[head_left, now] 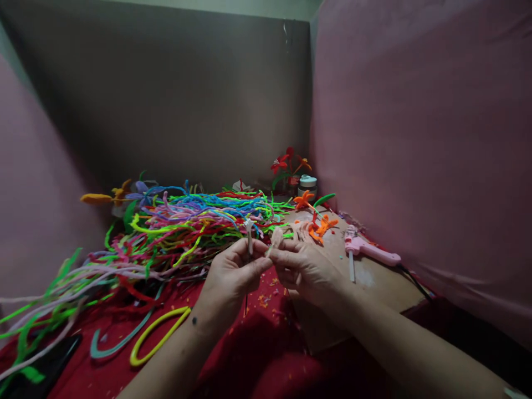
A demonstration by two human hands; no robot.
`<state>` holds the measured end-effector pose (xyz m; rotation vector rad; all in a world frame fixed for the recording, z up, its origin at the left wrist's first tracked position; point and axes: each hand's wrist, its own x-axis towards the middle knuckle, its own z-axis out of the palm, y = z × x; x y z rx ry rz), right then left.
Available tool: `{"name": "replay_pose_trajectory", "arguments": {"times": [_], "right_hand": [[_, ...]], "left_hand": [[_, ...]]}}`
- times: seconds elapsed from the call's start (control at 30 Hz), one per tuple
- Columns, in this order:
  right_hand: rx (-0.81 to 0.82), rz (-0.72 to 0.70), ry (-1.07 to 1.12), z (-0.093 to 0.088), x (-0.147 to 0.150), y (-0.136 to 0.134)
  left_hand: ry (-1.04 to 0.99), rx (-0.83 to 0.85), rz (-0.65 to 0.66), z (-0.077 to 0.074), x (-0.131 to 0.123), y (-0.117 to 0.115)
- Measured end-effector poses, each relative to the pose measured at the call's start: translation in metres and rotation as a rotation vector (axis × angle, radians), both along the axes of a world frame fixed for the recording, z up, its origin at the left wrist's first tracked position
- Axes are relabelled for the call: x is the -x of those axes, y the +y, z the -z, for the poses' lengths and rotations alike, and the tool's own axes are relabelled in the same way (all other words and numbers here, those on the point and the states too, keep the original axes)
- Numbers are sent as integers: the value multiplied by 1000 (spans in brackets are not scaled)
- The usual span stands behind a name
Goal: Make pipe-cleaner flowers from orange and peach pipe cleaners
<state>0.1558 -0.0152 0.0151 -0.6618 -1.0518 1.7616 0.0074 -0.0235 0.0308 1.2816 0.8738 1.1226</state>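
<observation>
A pale petal stood mid-scene, pinched in the right hand's closed fingertips. Just left, the left hand, fingers curled tight, gripped a white-tipped stem. Both forearms slanted inward; far left spread pipe cleaners.

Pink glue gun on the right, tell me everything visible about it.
The pink, plastic-looking glue gun lies on a tan, flat board, handle pointing right. A thin black cord leaves the handle's end; a pale, narrow strip extends from its body toward the viewer. The right hand isn't holding it.
</observation>
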Motion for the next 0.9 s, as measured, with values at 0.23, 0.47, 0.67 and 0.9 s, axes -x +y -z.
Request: {"name": "replay_pose_trajectory", "arguments": {"times": [0.23, 0.47, 0.67, 0.9], "right_hand": [[-682, 797, -1153, 24, -93, -18], [-546, 650, -1956, 49, -170, -6], [-552, 701, -2010, 51, -165, 2], [-783, 936, -1607, 51, -163, -7]], "left_hand": [[-48, 97, -23, 2, 5, 9], [-67, 96, -34, 1, 2, 8], [-61, 125, -71, 1, -1, 9], [-63, 134, -133, 2, -5, 11]]}}
